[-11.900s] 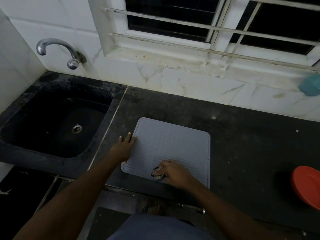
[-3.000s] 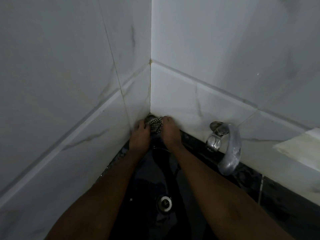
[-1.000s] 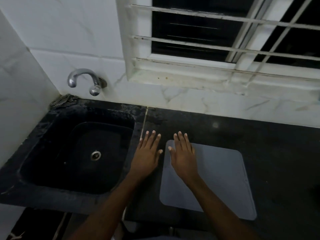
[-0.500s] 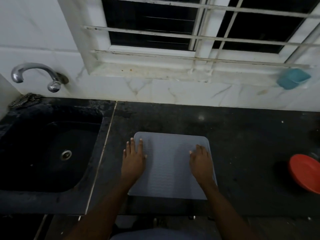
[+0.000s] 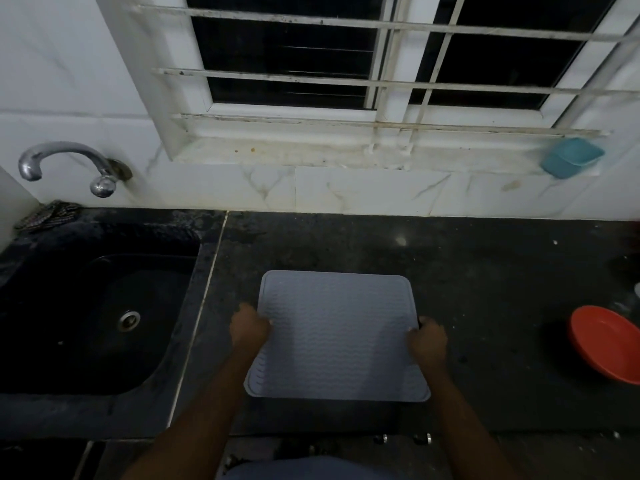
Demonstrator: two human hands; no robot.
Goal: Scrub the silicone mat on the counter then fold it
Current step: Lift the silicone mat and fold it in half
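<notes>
The grey silicone mat (image 5: 337, 336), ribbed with wavy lines, lies flat on the dark counter (image 5: 485, 289) in front of me. My left hand (image 5: 248, 330) is curled on the mat's left edge about halfway along it. My right hand (image 5: 427, 341) is curled on the right edge at the same height. Both sets of fingers are closed over the edges. The checkered scrub pad (image 5: 46, 214) lies in the back left corner behind the sink.
A black sink (image 5: 90, 317) with a drain sits left of the mat, a chrome tap (image 5: 69, 164) above it. A red bowl (image 5: 607, 348) stands at the counter's right end. A teal soap dish (image 5: 571, 161) rests on the window sill.
Both hands lay flat with fingers spread on the mat half a second ago; now they have slid outward and curled shut on its left and right edges.
</notes>
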